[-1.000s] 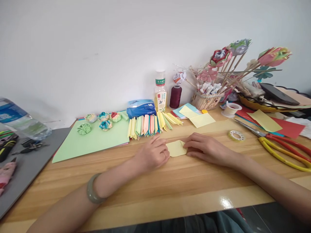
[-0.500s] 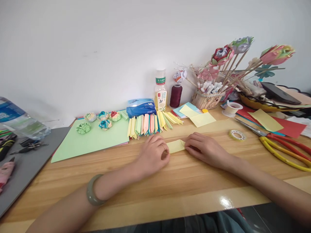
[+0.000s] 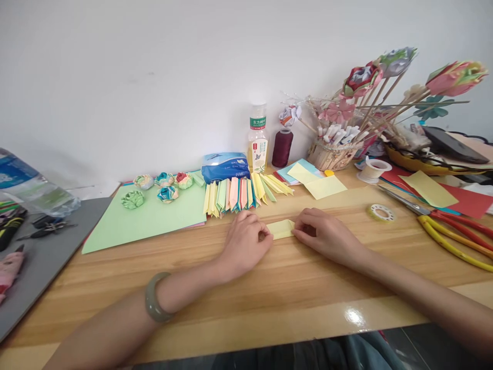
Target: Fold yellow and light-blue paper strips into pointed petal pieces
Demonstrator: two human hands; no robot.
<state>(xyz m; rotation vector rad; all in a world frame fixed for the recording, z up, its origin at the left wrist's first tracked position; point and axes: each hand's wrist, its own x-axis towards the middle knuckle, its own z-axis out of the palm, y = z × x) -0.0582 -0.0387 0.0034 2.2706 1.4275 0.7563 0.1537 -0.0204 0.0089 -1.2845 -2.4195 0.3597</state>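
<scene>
A narrow folded strip of pale yellow paper [image 3: 280, 229] lies low over the wooden table, between my two hands. My left hand [image 3: 246, 240] pinches its left end; a grey-green bangle sits on that forearm. The right end is between the thumb and fingers of my right hand [image 3: 321, 231], where a corner looks folded at a slant. Just beyond my left hand stands a row of folded paper pieces [image 3: 234, 194] in yellow, green, pink and blue. Yellow paper sheets [image 3: 326, 187] lie farther back, behind my right hand.
Several paper flowers [image 3: 168, 193] rest on a green sheet [image 3: 127, 228] at left. A tissue pack [image 3: 225, 167], drink bottle [image 3: 258, 144] and maroon thread spool [image 3: 282, 148] stand at the back. On the right are a tape roll [image 3: 381, 213], scissors [image 3: 435, 216] and a flower-filled basket [image 3: 333, 155].
The view has shifted slightly. My right fingers have closed in on the strip's right end, and the slanted fold there shows a little differently. Both hands stay on the paper.
</scene>
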